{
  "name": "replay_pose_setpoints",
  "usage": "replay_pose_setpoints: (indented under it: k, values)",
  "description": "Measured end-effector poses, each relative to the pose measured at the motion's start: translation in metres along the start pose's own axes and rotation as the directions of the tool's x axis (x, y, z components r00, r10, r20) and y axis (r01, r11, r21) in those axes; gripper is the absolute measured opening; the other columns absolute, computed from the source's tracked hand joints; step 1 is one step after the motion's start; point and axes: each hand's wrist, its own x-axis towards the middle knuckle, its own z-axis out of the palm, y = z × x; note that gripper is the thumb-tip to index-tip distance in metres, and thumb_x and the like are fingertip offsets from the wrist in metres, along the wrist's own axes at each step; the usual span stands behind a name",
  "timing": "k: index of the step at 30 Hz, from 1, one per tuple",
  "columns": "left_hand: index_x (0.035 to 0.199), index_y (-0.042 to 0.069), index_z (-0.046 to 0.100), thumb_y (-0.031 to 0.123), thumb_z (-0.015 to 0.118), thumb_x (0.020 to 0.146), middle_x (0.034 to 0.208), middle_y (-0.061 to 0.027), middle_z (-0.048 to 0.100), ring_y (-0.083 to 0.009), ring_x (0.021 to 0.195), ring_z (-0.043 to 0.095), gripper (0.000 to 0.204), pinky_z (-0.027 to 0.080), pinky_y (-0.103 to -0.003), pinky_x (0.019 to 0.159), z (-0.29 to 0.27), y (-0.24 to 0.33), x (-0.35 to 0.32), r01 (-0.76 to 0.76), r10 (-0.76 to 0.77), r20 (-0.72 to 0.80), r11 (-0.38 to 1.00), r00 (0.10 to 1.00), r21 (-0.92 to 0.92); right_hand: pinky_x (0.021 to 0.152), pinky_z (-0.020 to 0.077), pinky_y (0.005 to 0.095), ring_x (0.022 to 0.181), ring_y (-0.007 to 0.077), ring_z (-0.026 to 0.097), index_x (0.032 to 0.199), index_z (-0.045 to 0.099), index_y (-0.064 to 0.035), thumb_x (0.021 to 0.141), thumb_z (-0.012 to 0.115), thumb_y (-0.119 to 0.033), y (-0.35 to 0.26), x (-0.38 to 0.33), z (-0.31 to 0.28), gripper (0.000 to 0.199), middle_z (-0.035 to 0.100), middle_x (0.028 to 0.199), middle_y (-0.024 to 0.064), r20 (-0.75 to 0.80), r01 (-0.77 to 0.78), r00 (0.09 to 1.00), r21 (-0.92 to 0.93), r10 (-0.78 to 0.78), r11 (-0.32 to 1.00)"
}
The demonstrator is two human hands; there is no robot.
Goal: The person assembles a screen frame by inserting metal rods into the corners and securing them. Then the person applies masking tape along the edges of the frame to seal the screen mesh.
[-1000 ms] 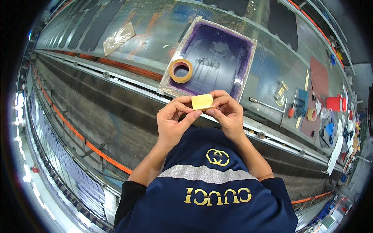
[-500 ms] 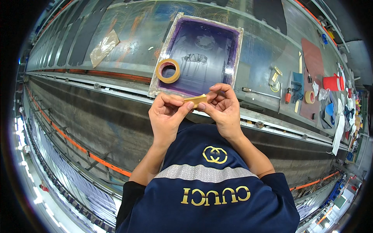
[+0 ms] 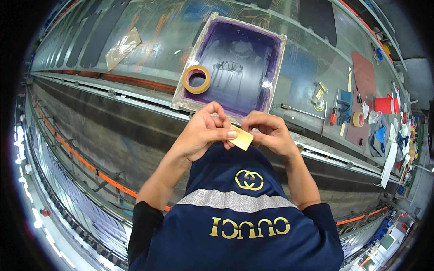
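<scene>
Both hands, left hand [image 3: 201, 135] and right hand [image 3: 267, 134], pinch the tape piece [image 3: 241, 137] in closed fingers (unplaced); framed screen [image 3: 235, 63] beyond bare

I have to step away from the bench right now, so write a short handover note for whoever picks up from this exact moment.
Left hand: raised in front of the chest, thumb and fingertips pinching one edge of the small tan piece of tape.
Right hand: pinching the other edge of the same piece.
Things: the roll of tan tape lies on the near left corner of the purple-meshed screen frame, which lies flat on the long table.
Done: a short piece is off the roll and in hand.
Left: the piece is not yet stuck to anything.
</scene>
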Motion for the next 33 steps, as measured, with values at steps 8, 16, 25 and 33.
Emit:
replay_pose_setpoints:
  k: [8,16,25,33]
  values:
    - [0.140,0.001,0.042,0.003,0.069,0.094,0.091,-0.0119,0.070,-0.0159,0.077,0.070,0.054,0.058,-0.028,0.069,0.009,0.002,-0.011,-0.123,0.133,-0.015,0.947,0.991,0.296,0.076,0.0557,0.0301,0.084,0.0198,0.072,0.094,0.078,-0.0005,0.081,0.073,0.005,-0.018,-0.001,0.001,0.014,0.076,0.090,0.0100,-0.151,0.095,0.981,-0.162,-0.120,0.982]
    - [0.098,0.000,0.075,-0.005,0.080,0.077,0.099,-0.0120,0.074,-0.0204,0.088,0.073,0.022,0.056,-0.028,0.077,0.021,-0.007,-0.011,-0.585,0.648,0.242,0.385,0.722,0.714,0.078,0.0559,0.0304,0.086,0.0206,0.072,0.092,0.078,0.0000,0.078,0.075,0.007,-0.017,-0.003,0.013,0.016,0.076,0.089,0.0109,-0.225,0.184,0.943,-0.271,-0.247,0.945]
    - [0.098,-0.006,0.071,-0.008,0.074,0.087,0.101,-0.0141,0.073,-0.0175,0.095,0.070,0.012,0.056,-0.028,0.084,0.027,-0.029,-0.012,-0.514,0.610,-0.107,0.738,0.785,0.437,0.079,0.0562,0.0295,0.087,0.0188,0.071,0.092,0.078,0.0016,0.079,0.078,0.006,-0.007,-0.010,0.037,0.013,0.074,0.093,0.0128,-0.420,0.075,0.899,-0.134,-0.125,0.988]
    - [0.097,-0.006,0.069,-0.011,0.072,0.087,0.101,-0.0135,0.073,-0.0153,0.094,0.069,0.012,0.056,-0.027,0.084,0.033,-0.035,-0.014,-0.540,0.658,-0.131,0.701,0.741,0.465,0.083,0.0551,0.0289,0.091,0.0164,0.067,0.095,0.072,0.0045,0.083,0.077,0.006,-0.013,-0.012,0.050,0.013,0.070,0.100,0.0138,-0.484,0.068,0.864,-0.159,-0.138,0.985]
